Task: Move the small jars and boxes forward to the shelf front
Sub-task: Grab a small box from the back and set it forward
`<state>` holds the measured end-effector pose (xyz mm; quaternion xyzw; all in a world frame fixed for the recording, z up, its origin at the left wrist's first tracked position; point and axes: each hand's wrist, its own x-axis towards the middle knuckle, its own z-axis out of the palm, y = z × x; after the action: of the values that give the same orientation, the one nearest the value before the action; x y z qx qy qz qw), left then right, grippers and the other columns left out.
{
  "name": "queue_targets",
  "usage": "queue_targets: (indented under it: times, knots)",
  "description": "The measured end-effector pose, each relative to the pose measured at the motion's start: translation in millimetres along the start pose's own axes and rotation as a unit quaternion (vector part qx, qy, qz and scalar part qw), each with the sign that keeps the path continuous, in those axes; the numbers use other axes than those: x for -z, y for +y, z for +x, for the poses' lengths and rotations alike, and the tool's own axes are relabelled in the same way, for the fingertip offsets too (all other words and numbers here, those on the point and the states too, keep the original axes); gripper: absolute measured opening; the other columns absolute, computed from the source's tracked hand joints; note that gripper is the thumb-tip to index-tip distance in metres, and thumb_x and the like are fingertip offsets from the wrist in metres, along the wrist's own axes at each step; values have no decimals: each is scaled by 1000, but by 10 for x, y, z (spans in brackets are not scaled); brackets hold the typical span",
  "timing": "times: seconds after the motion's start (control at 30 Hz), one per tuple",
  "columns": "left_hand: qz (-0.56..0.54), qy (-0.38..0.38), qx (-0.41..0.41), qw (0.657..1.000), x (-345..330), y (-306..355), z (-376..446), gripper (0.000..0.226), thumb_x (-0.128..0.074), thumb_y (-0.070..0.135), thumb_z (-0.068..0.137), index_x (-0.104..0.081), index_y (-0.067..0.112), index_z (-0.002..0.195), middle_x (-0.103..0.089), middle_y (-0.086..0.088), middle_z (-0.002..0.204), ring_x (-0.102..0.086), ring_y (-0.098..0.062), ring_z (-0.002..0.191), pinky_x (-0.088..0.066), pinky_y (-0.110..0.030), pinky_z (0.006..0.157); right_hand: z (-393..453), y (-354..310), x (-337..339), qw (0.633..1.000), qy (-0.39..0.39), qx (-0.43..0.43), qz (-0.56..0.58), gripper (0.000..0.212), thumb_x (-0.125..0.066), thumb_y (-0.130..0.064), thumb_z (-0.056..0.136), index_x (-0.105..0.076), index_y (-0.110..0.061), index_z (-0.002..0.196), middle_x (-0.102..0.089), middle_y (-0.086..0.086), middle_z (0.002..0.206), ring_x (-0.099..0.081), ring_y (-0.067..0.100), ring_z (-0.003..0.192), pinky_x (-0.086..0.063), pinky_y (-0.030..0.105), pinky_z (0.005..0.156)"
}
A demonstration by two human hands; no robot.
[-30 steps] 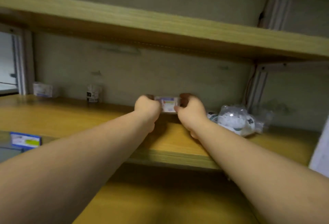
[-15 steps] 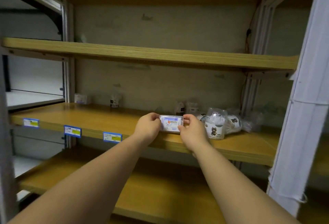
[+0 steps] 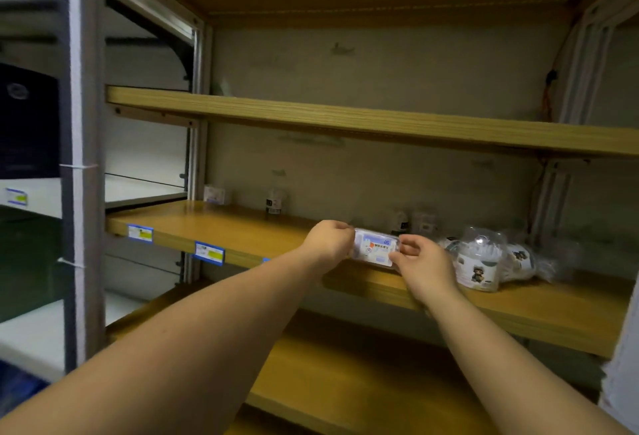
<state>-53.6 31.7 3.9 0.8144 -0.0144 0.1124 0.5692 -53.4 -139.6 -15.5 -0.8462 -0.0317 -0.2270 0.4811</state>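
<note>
Small box (image 3: 376, 248) sits between my two hands over the front part of the middle shelf (image 3: 242, 237), label facing me. In the head view, my left hand (image 3: 328, 241) pinches its left end and my right hand (image 3: 423, 263) its right end. My worry: a careless release near the lip lets it tip off, or my right wrist nudges the plastic-wrapped cups (image 3: 479, 263) just beside it.

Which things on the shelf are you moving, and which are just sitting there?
For the job:
- small box, held at both ends by the left hand and right hand
- box at the back left
- small jar at the back
- the wooden shelf

Just sitting there:
- plastic tub with a cartoon label
- blue price tags
</note>
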Motion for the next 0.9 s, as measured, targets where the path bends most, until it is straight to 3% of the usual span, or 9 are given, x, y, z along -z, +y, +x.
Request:
queue_targets:
  times: [0.07,0.17,0.27,0.33,0.43,0.53,0.67,0.8,0.9]
  knots:
    - [-17,16,-9,1000,309,-104,43,35,-50,17,90,-73,12,115,-71,-8,112,-65,-27,109,-54,-42,98,-40,-185,-275,1000,8,-2,24,40,-70,-12,91,-62,-13,130,-70,2,122,-64,13,100,-56,36,91]
    - [-34,48,-19,998,971,-436,230,39,-53,22,75,-78,10,102,-75,-10,99,-69,-31,104,-55,-47,97,-137,-568,-864,999,18,22,39,37,-70,-11,90,-64,-11,127,-71,2,118,-63,12,97,-54,30,89]
    - [-48,68,-20,996,1883,-663,151,28,-54,10,85,-77,6,102,-75,-14,102,-70,-29,101,-57,-44,94,-233,-1091,-1668,998,-3,49,46,34,-70,-12,90,-66,-12,124,-70,1,114,-60,10,94,-53,28,88]
    - [-54,78,-24,995,2545,-929,225,27,-48,2,92,-74,7,87,-74,-17,102,-71,-31,100,-57,-46,94,-282,-1469,-2306,997,-19,62,49,32,-72,-14,88,-67,-13,120,-71,-1,109,-62,11,94,-53,27,86]
    - [-64,80,-18,995,3408,-1334,478,32,-45,6,94,-71,18,78,-75,-13,99,-72,-30,100,-57,-48,94,-309,-1952,-3181,996,-34,62,60,27,-71,-11,88,-67,-14,115,-66,-4,97,-63,13,92,-49,22,78]
    - [-20,76,-22,997,3821,-1595,727,29,-45,14,94,-73,19,98,-73,-6,104,-69,-22,100,-58,-42,90,-261,-2223,-3715,998,-43,30,45,27,-69,-7,91,-64,-12,117,-66,-2,101,-63,13,94,-54,26,81]
    - [83,55,-48,994,3876,-1769,971,33,-44,17,97,-64,19,123,-68,-1,113,-63,-20,106,-55,-39,91,-107,-2213,-3980,999,-18,-8,31,27,-69,-9,91,-64,-13,116,-70,0,112,-64,12,95,-56,30,89]
    - [135,23,-91,986,3892,-1863,1048,48,-44,15,98,-47,19,146,-63,0,129,-59,-18,114,-50,-37,99,-53,-2114,-4040,1000,-1,0,-13,20,-69,-16,91,-62,-20,110,-69,-4,106,-65,12,96,-53,22,74]
    - [122,11,-101,987,3895,-1833,994,45,-44,11,99,-53,22,141,-66,3,121,-60,-14,104,-52,-34,93,-64,-2099,-4023,1000,-8,8,-14,20,-69,-16,91,-61,-20,109,-67,-5,104,-64,10,94,-44,14,62]
